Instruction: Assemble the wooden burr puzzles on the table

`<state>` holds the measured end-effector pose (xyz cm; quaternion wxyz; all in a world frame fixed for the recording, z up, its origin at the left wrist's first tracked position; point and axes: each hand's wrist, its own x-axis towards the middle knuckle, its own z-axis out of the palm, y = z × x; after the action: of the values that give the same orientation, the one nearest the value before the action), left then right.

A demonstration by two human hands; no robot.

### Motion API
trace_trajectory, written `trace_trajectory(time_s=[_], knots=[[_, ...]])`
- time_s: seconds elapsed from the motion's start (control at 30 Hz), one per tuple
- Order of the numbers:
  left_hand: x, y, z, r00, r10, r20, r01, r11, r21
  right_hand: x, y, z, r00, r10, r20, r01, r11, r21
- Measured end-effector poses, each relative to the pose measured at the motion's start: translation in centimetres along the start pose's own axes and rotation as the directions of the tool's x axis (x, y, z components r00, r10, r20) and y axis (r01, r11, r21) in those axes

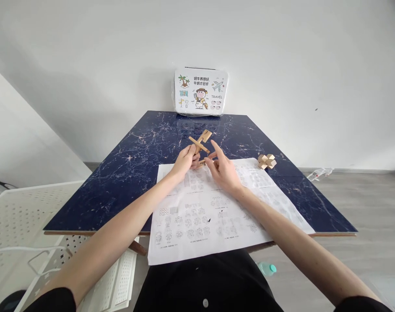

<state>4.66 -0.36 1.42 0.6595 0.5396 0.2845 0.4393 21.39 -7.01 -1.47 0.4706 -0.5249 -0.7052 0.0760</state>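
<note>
My left hand (185,160) is closed around crossed wooden puzzle pieces (200,145), held up above the far edge of the paper sheet. One piece carries a dark mark like a 3 and has a notch in its side. A thin stick crosses it at an angle. My right hand (224,171) is just to the right, with its index finger stretched out and its thumb apart from it. Another small wooden piece (202,163) shows low between the hands, close to my right thumb; whether the thumb touches it I cannot tell. The printed instruction sheet (197,242) lies beneath both hands.
On the right of the blue marbled table (119,186) sits an assembled wooden burr puzzle (267,161), by the sheet's edge. A white cartoon-printed case (200,92) stands at the back against the wall. At left is a white perforated shelf (25,208) with a cable. A bottle (267,268) is below the table.
</note>
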Motion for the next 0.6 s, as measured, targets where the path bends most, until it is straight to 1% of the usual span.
trace_trajectory(time_s=[0.1,0.13,0.23,0.33,0.43,0.6], knots=[[0.4,0.0,-0.6,0.996,0.028,-0.086,-0.03,1.0,-0.011,0.0,0.9,0.0,0.997,-0.013,-0.074,0.008,0.998,-0.067],[0.5,-0.1,-0.8,0.994,0.033,-0.109,-0.034,0.999,-0.004,0.1,1.4,0.1,0.998,-0.033,-0.061,0.027,0.995,-0.099],[0.8,-0.3,-1.0,0.991,0.035,-0.128,-0.031,0.999,0.032,0.1,2.7,0.5,0.991,-0.128,0.027,0.131,0.978,-0.162],[0.8,-0.4,-1.0,0.995,0.031,-0.1,-0.026,0.999,0.047,0.0,3.4,1.0,0.977,-0.153,0.152,0.179,0.968,-0.176],[0.6,-0.3,-0.8,0.997,0.034,-0.068,-0.03,0.998,0.053,0.0,3.6,1.1,0.976,-0.112,0.188,0.146,0.973,-0.179],[0.4,-0.5,-0.8,0.997,0.06,-0.049,-0.056,0.996,0.075,0.1,3.8,0.9,0.985,-0.025,0.168,0.055,0.982,-0.179]])
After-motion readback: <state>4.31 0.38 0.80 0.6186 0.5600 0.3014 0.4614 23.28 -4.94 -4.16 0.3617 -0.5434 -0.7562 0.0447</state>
